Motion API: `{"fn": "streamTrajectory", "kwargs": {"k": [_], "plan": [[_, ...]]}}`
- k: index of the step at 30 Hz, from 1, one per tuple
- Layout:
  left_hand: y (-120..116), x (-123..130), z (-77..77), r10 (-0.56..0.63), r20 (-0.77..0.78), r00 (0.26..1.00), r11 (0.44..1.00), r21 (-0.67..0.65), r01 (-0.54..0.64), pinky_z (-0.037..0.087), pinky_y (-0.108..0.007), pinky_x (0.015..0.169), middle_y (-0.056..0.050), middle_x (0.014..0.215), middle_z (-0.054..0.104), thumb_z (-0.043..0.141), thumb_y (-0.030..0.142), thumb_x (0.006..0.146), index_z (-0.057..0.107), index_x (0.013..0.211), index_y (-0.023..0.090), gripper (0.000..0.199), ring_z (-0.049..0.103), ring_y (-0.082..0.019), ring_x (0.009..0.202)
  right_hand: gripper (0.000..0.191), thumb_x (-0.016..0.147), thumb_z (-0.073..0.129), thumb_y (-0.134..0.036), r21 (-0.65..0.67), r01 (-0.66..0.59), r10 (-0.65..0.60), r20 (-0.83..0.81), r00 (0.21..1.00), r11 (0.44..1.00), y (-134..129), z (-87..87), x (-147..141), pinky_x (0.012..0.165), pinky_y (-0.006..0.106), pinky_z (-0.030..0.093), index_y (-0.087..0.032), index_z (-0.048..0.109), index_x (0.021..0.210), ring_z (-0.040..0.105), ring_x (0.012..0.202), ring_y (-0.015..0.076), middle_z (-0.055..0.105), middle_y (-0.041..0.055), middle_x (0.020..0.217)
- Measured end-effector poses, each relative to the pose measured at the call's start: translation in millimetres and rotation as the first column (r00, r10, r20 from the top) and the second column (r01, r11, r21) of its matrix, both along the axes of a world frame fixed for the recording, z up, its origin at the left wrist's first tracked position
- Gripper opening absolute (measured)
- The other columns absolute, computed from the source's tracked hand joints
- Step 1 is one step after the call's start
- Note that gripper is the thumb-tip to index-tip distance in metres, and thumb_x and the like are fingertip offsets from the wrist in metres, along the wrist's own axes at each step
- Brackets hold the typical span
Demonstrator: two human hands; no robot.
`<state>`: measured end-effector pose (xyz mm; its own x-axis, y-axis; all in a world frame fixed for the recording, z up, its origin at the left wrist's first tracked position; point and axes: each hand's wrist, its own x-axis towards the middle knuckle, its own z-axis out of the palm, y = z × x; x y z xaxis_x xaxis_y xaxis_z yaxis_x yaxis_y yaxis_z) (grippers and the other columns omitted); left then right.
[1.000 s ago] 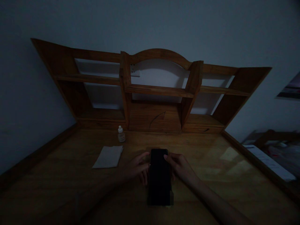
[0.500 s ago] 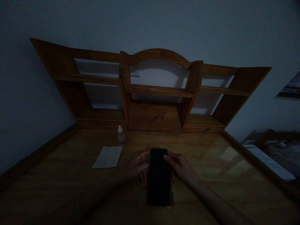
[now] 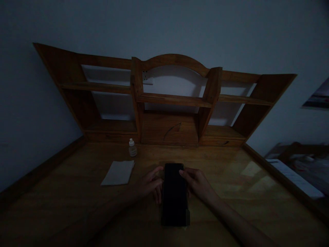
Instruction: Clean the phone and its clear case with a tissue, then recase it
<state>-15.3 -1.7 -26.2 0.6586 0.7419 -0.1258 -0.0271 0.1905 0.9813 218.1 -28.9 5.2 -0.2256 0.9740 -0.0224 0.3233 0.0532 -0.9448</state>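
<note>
A black smartphone (image 3: 175,197) with a dark screen is in front of me at the middle of the desk. My right hand (image 3: 199,183) grips its upper right edge, thumb on the front, the other fingers partly hidden beside or behind it. On the opposite side, my left hand (image 3: 151,185) has its fingers apart, with the fingertips at the phone's left edge; whether they press on it I cannot tell. Left of that hand lies a folded white cloth or paper (image 3: 118,173). Behind it stands a small dropper bottle (image 3: 132,148) with a white cap.
The wooden desk (image 3: 223,171) has a raised edge on both sides. A wooden shelf unit (image 3: 174,99) with compartments and small drawers spans its back. A power socket (image 3: 147,81) shows on the wall behind. The room is dim.
</note>
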Motion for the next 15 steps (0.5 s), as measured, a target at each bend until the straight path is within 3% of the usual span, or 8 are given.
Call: {"fn": "streamTrajectory", "kwargs": {"k": [6, 11, 15], "plan": [[-1.2, -1.7, 0.5, 0.023, 0.000, 1.000, 1.000, 0.004, -0.023, 0.049, -0.026, 0.044, -0.006, 0.060, 0.067, 0.056, 0.050, 0.084, 0.006, 0.143, 0.008, 0.088, 0.065, -0.022, 0.049, 0.046, 0.090, 0.046, -0.057, 0.056, 0.027, -0.028, 0.018, 0.999, 0.998, -1.3, 3.4, -0.9, 0.040, 0.019, 0.035, -0.016, 0.058, 0.073, 0.052, 0.045, 0.0111, 0.057, -0.0010, 0.056], [3.1, -3.6, -9.6, -0.013, 0.010, 1.000, 1.000, -0.007, 0.013, 0.049, -0.026, 0.044, -0.007, 0.063, 0.068, 0.053, 0.047, 0.087, 0.003, 0.144, 0.010, 0.084, 0.066, -0.023, 0.050, 0.044, 0.091, 0.046, -0.055, 0.023, 0.015, -0.015, -0.008, 1.000, 1.000, -1.7, 4.0, -1.5, 0.038, 0.020, 0.034, -0.016, 0.059, 0.077, 0.050, 0.042, 0.0111, 0.056, -0.0008, 0.056], [3.8, -3.2, -6.8, -0.008, -0.010, 1.000, 1.000, -0.012, 0.007, 0.048, -0.027, 0.044, -0.007, 0.066, 0.068, 0.052, 0.043, 0.088, 0.005, 0.143, 0.010, 0.080, 0.066, -0.023, 0.050, 0.042, 0.091, 0.047, -0.054, 0.017, 0.011, -0.011, -0.026, 1.000, 1.000, -1.7, 4.5, -1.9, 0.040, 0.021, 0.037, -0.016, 0.060, 0.078, 0.052, 0.044, 0.0121, 0.058, 0.0008, 0.059]]}}
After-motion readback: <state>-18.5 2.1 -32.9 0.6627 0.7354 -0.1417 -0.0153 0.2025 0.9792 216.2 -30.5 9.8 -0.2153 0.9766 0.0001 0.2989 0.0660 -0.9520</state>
